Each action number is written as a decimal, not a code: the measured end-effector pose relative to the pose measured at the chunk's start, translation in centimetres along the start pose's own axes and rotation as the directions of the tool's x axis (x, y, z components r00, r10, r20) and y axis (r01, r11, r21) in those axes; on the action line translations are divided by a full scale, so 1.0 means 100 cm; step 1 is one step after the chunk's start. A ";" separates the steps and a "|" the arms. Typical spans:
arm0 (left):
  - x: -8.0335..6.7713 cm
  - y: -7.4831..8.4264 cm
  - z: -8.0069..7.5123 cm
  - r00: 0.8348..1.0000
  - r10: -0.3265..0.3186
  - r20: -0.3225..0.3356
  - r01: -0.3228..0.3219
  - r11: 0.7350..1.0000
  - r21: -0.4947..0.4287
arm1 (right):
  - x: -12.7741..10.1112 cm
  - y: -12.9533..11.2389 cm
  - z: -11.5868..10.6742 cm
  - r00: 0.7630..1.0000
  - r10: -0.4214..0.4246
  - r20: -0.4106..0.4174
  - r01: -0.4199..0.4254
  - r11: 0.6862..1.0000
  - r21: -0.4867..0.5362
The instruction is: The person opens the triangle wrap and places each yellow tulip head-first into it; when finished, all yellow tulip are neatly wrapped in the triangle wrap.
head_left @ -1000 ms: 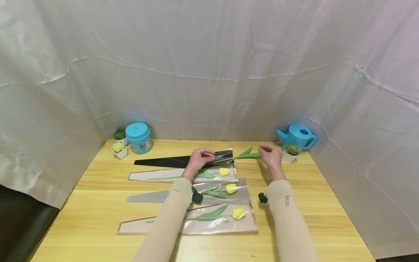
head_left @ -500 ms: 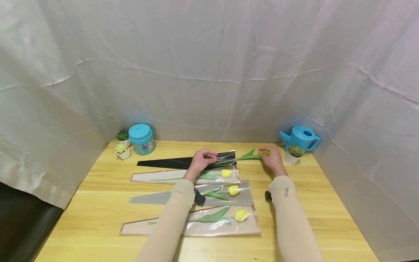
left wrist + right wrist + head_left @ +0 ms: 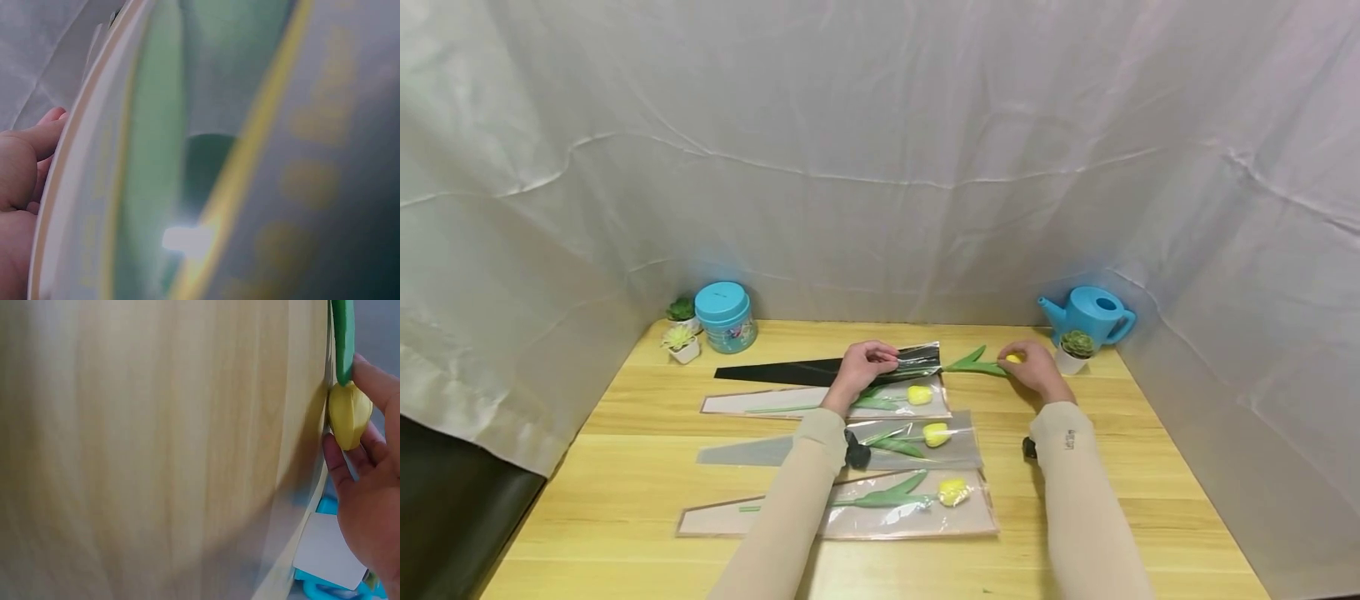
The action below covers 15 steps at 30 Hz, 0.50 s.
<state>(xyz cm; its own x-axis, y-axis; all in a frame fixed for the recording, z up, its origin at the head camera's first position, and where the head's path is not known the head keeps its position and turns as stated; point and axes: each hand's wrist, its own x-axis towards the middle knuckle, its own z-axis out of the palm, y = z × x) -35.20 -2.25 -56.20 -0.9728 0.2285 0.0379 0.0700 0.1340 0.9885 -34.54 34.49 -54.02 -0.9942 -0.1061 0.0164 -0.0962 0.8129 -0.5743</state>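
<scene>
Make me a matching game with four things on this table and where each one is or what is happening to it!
Things:
1. watering can
2. blue tin
3. black sleeve
4. yellow tulip bud

Places or states:
A. in the fingers of the right hand
B. back left corner of the table, beside two small potted plants
C. back right corner, by a small potted plant
D. its wide end gripped by the left hand

Pairs: 1-C, 2-B, 3-D, 4-A

My head camera looks down over the desk (image 3: 1120,467); both wrist cameras sit close, the right sharing the tulip (image 3: 349,415).
</scene>
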 end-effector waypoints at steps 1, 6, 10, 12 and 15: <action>0.000 0.000 0.000 1.000 0.002 0.001 -0.002 1.000 0.003 | 0.000 0.000 0.000 1.000 -0.009 0.005 0.009 1.000 -0.010; -0.001 0.002 -0.001 1.000 0.004 0.004 -0.004 1.000 0.007 | -0.002 -0.001 -0.003 0.998 -0.059 0.029 0.060 0.997 -0.040; 0.000 0.004 -0.002 1.000 0.003 -0.001 -0.003 1.000 0.010 | -0.005 -0.006 -0.010 0.996 -0.035 0.077 0.036 0.999 -0.007; -0.001 0.005 -0.003 1.000 -0.002 -0.005 0.002 1.000 0.016 | -0.007 -0.012 -0.015 0.995 -0.015 0.096 0.013 1.000 0.023; -0.002 0.008 -0.005 1.000 -0.003 -0.014 0.003 1.000 0.026 | -0.009 -0.021 -0.022 0.994 0.002 0.109 -0.010 0.997 0.071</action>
<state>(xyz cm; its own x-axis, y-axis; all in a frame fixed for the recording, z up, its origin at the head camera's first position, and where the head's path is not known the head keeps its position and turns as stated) -35.09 -2.62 -55.35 -0.9760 0.2145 0.0369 0.0724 0.1599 0.9845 -33.59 34.11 -51.01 -0.9832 -0.1663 -0.0747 -0.0825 0.7714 -0.6310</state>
